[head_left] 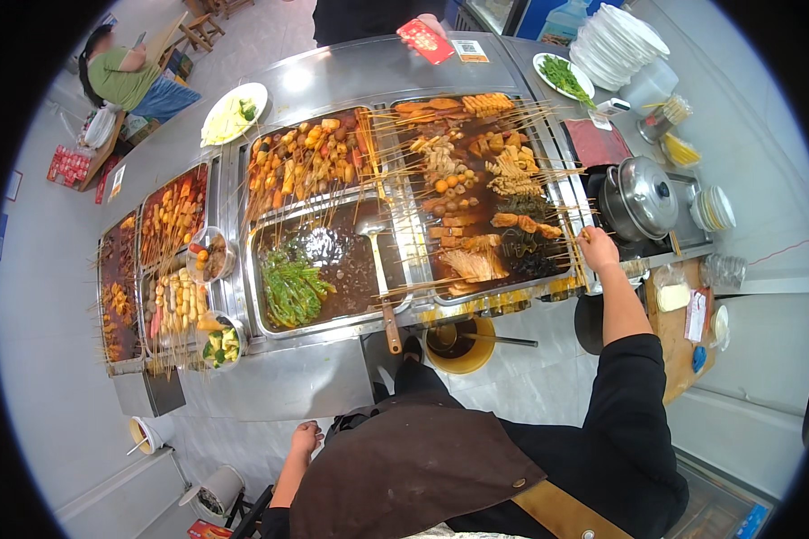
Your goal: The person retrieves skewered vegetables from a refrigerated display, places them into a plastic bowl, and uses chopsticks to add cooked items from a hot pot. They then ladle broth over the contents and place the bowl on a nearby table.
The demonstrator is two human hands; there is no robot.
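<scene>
My right hand (597, 248) reaches over the right edge of a metal tray (573, 269) of dark broth, its fingers pinched at the stick end of a skewer (526, 224) of browned pieces. Several other food skewers lie in the same tray, their sticks jutting over both sides. Down beside my brown apron, my left hand (306, 437) hangs with curled fingers and nothing visible in it. A ladle (384, 283) with a wooden handle leans in the middle broth tray, next to leafy greens (294, 286).
More skewer trays stand to the left, with cups of food (212, 255) on their rims. A lidded pot (639, 198) sits at right, near stacked plates (616, 45). Across the counter, a person's hand holds a red packet (425, 41). A yellow bucket (463, 346) stands below.
</scene>
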